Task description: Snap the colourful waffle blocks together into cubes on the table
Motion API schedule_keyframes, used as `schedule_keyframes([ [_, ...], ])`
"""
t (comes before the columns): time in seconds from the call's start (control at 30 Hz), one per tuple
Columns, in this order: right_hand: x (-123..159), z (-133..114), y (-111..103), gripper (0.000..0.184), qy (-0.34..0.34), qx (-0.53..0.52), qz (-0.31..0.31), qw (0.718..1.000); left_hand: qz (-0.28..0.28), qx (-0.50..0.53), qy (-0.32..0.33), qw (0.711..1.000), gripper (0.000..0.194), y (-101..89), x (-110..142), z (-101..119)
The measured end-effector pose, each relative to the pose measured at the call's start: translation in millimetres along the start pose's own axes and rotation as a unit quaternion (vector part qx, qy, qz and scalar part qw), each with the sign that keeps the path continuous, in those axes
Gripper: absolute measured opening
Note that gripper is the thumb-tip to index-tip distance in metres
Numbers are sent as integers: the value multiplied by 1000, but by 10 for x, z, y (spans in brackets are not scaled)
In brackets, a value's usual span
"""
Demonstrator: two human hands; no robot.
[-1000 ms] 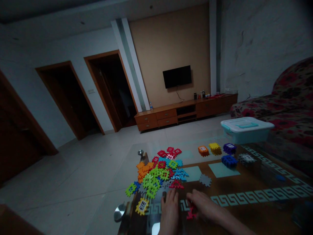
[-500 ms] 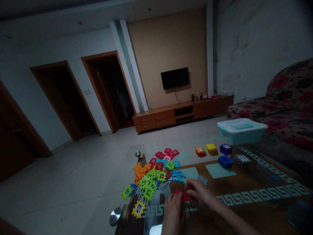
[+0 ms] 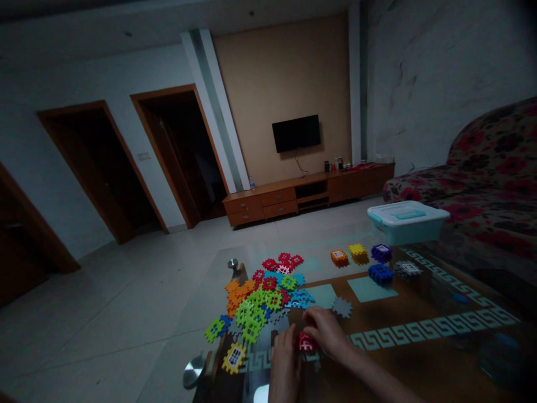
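Over the glass table, my right hand (image 3: 326,331) is closed, with its fingers curled down on a red notched building tile (image 3: 306,341). My left hand (image 3: 285,354) is at the left edge of that same tile, its fingers bent and close together; its thumb is hidden. How many red tiles lie between the hands I cannot tell. A grey tile (image 3: 342,307) lies flat just beyond my right hand. Left of the hands is a loose heap of tiles: green (image 3: 253,329), orange (image 3: 238,295), light blue (image 3: 301,298) and red ones.
Neat stacks in orange (image 3: 339,258), yellow (image 3: 358,253), purple (image 3: 381,253), blue (image 3: 380,273) and grey-white (image 3: 408,269) stand at the far right. Behind them is a lidded teal box (image 3: 408,223). A yellow window tile (image 3: 234,358) lies near the table's left edge.
Both hands have drawn slightly closer together around the red tile, whose face now shows more clearly. The grey tile beyond my right hand is more fully uncovered. The whole view has shifted a little.
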State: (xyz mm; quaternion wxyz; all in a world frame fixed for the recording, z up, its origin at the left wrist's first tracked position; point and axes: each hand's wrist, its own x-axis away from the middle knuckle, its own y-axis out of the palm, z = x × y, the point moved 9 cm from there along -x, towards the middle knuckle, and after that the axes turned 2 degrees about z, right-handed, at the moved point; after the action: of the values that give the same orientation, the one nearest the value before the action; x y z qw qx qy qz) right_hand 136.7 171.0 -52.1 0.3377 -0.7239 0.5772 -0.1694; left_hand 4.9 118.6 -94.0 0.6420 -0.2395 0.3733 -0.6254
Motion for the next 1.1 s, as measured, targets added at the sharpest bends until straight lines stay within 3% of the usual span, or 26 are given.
schedule_keyframes([
  [0.17, 161, -10, 9, 36, -7, 86, -82, 993, 43, 45, 14, 998, 37, -162, -61, 265],
  [0.4, 284, -242, -75, 33, -1, 171, -97, 980, 33, 48, 8, 998, 23, -165, -98, 342],
  [0.63, 210, -241, 25, 26, -53, 231, -114, 965, 21, 47, 9, 999, 25, -172, -96, 335],
  [0.8, 269, -65, -4, 25, -138, 244, -116, 953, -43, -21, -15, 999, 46, -56, -71, 215],
  [0.87, 218, 69, -176, 23, -141, 246, -113, 952, -70, -50, -12, 996, 49, 3, -66, 189],
  [1.03, -227, 530, -1006, 22, -54, 272, -34, 960, -100, -122, -8, 988, 54, 60, -89, 181],
  [1.1, -402, 728, -1243, 22, -18, 285, -21, 958, -127, -152, -14, 980, 56, 105, -99, 171],
])
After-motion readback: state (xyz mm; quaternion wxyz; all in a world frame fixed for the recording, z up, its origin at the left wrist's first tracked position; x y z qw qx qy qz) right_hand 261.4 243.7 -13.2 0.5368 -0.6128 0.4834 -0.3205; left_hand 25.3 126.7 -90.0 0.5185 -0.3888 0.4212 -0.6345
